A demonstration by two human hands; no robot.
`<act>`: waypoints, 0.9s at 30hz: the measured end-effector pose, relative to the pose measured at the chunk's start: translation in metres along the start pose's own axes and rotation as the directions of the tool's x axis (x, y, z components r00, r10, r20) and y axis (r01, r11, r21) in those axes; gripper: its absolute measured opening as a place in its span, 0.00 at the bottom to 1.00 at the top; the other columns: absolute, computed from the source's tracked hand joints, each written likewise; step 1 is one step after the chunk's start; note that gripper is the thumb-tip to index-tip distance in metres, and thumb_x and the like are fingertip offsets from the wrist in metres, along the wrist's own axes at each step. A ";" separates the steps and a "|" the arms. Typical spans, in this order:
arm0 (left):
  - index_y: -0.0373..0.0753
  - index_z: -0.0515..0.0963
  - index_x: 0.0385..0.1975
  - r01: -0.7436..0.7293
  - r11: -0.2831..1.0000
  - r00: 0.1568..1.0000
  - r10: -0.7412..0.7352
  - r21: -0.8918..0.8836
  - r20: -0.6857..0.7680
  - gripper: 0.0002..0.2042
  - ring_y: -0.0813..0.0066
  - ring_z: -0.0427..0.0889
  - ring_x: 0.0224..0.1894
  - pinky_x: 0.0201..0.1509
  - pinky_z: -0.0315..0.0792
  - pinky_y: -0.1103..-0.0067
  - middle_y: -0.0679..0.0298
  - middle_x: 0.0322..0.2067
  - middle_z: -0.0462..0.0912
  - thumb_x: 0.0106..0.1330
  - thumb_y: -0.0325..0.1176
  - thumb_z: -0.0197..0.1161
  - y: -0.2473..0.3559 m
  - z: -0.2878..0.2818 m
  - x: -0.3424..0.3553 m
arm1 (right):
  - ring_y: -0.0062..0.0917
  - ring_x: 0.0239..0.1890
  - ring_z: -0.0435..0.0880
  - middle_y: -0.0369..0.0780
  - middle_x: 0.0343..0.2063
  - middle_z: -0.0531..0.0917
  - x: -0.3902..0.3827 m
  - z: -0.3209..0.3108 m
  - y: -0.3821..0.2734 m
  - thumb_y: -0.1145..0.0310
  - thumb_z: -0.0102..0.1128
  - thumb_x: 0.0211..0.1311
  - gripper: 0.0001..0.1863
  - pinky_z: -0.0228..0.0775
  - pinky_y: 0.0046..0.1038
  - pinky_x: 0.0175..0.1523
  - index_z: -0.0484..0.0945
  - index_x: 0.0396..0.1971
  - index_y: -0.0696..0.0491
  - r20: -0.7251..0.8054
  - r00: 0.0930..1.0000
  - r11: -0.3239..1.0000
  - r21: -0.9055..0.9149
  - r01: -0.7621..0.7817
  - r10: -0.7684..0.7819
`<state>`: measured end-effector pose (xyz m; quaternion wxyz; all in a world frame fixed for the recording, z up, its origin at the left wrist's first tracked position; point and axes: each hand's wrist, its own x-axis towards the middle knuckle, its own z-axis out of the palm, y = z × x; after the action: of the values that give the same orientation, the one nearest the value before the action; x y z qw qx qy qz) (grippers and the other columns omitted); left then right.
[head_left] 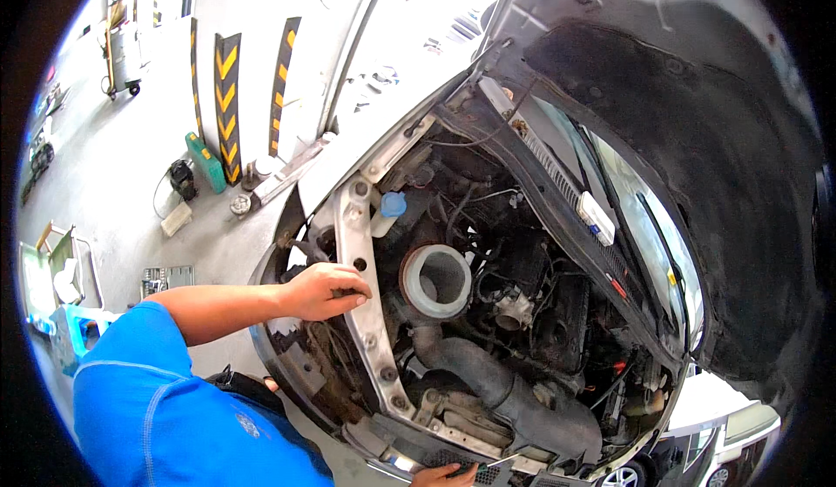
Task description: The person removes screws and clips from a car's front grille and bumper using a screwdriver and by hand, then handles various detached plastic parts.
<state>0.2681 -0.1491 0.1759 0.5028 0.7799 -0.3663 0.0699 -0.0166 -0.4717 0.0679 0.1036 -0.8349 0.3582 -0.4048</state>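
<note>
My left arm, in a blue sleeve, reaches over the front of a car's engine bay. My left hand is at the pale metal crossbar, its fingers curled inward; whatever they hold, if anything, is hidden. At the lower edge, my right hand is partly cut off. It grips what looks like a screwdriver, with a thin shaft pointing right. Between the crossbar and the engine sits a pale, hollow cylinder with a brownish rim. A thick black air duct curves below it.
A raised bonnet overhangs the right. A blue-capped reservoir stands behind the crossbar. On the cowl lies a white box. A green case and a tool tray are on the floor at left. Another vehicle stands at lower right.
</note>
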 end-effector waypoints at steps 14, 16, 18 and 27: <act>0.34 0.77 0.40 0.014 1.000 0.937 -0.012 0.003 -0.348 0.10 0.70 0.78 0.33 0.40 0.73 0.75 0.59 0.32 0.79 0.63 0.31 0.55 -0.126 -0.096 0.337 | 0.52 0.46 0.74 0.58 0.45 0.75 0.023 0.034 -0.071 0.62 0.50 0.63 0.22 0.66 0.44 0.54 0.71 0.52 0.62 0.042 0.995 0.973 -0.216 -0.080 0.091; 0.35 0.77 0.40 -0.031 0.987 0.911 0.093 0.158 -0.401 0.11 0.63 0.79 0.36 0.43 0.72 0.71 0.56 0.33 0.80 0.63 0.32 0.55 -0.144 -0.092 0.377 | 0.50 0.48 0.73 0.59 0.47 0.74 0.025 0.039 -0.071 0.65 0.50 0.63 0.23 0.66 0.42 0.54 0.68 0.53 0.63 0.042 0.996 0.977 -0.199 -0.074 0.084; 0.35 0.77 0.40 -0.004 0.971 0.902 0.107 0.240 -0.417 0.12 0.56 0.78 0.40 0.46 0.71 0.67 0.54 0.35 0.80 0.62 0.34 0.56 -0.163 -0.084 0.412 | 0.49 0.49 0.73 0.59 0.48 0.73 0.020 0.048 -0.057 0.66 0.50 0.62 0.24 0.65 0.42 0.55 0.66 0.55 0.64 0.014 0.997 0.985 -0.158 -0.070 0.074; 0.40 0.80 0.40 0.447 0.842 0.890 -0.387 0.303 -0.240 0.21 0.58 0.80 0.46 0.49 0.72 0.67 0.55 0.39 0.82 0.54 0.50 0.63 -0.157 -0.073 0.461 | 0.46 0.43 0.76 0.55 0.44 0.74 0.011 0.047 -0.041 0.63 0.62 0.54 0.27 0.72 0.43 0.46 0.70 0.54 0.57 0.101 0.991 0.971 -0.230 -0.068 0.093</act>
<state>0.7207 -0.2834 0.3158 0.3883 0.9088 -0.1248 0.0882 0.0444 -0.4553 0.0630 0.0442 -0.8472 0.4292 -0.3100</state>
